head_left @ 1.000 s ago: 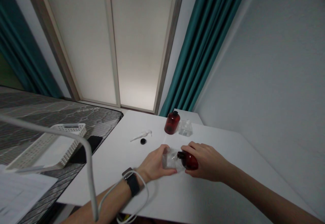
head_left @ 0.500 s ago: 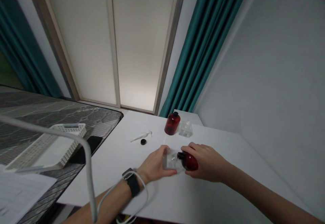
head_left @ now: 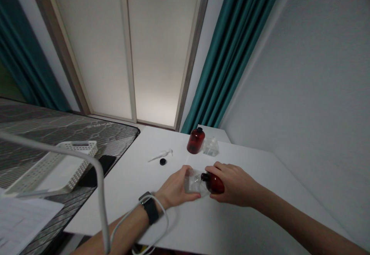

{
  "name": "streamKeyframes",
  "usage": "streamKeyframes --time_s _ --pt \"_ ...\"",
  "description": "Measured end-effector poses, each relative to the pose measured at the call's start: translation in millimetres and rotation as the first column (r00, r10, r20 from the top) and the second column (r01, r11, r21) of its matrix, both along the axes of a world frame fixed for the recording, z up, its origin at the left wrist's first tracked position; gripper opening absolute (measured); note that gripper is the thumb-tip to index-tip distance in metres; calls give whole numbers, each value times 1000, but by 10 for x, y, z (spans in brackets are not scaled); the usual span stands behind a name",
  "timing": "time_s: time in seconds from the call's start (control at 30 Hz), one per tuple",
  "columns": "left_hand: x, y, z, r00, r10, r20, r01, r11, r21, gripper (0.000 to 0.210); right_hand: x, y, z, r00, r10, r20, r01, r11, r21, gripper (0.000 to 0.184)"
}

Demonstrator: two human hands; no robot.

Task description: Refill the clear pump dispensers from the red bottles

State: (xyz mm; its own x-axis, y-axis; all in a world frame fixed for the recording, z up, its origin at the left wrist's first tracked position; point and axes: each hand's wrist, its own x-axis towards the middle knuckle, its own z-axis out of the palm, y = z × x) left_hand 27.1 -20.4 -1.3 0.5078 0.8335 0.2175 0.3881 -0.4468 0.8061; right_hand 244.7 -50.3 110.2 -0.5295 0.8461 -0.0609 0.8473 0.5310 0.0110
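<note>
My left hand grips a clear plastic bottle, thumb and fingers around its sides. In my right hand is a dark red bottle, tipped so that its black neck points left over the clear bottle. Whether liquid runs between them I cannot tell. Farther back, another dark red bottle with a black top stands upright beside a second clear container. A white pump top lies left of them, with a round black cap just in front of it.
All of this is on a white table. To the left, a white perforated basket sits on a grey patterned surface near paper sheets. A grey curved bar crosses the left foreground. A white cable loops by my left wrist.
Both hands and the two bottles they hold keep nearly the same pose. The whole view has shifted only very slightly.
</note>
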Motion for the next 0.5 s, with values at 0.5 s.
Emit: streamKeyframes --time_s 0.5 --pt "9 4 -21 1000 11 11 -11 1000 1 58 -22 -4 16 1000 7 12 -7 1000 6 47"
